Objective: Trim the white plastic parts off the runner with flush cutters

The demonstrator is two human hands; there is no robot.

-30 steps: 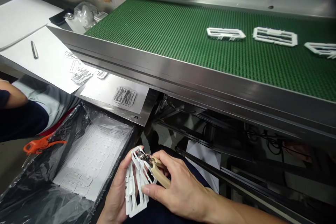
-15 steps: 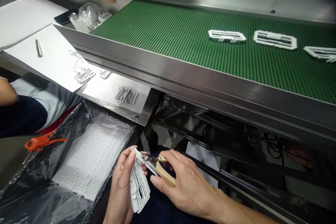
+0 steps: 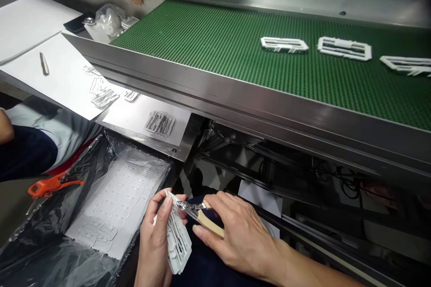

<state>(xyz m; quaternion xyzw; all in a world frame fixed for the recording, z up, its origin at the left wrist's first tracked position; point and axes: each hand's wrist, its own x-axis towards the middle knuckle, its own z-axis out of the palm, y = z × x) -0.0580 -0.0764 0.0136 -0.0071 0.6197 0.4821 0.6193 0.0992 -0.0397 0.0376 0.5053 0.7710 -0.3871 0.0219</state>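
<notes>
My left hand (image 3: 158, 233) is closed around white slotted plastic frames (image 3: 180, 244), which seem to be more than one piece held together, tilted. Cream-handled nippers (image 3: 210, 224) are gripped in my right hand (image 3: 240, 233), thumb on one handle and fingers around the other. Their metal jaws reach the upper end of the white frames beside my left fingertips; whether the jaws are closed on the plastic I cannot tell. Part of the frames is hidden behind my left fingers.
White frames (image 3: 345, 48) lie on the green conveyor belt (image 3: 202, 36). A black-lined bin (image 3: 40, 251) holds white sheets of parts (image 3: 114, 197), with an orange-handled tool (image 3: 50, 184) at its edge. More parts (image 3: 160, 123) and a small knife (image 3: 44, 63) rest on papers. Another person's leg (image 3: 27, 148) is at left.
The nippers' jaws have shifted slightly at the top of the white frames, and the frames have turned a little. The whole view has moved slightly, so the belt's frames appear further left.
</notes>
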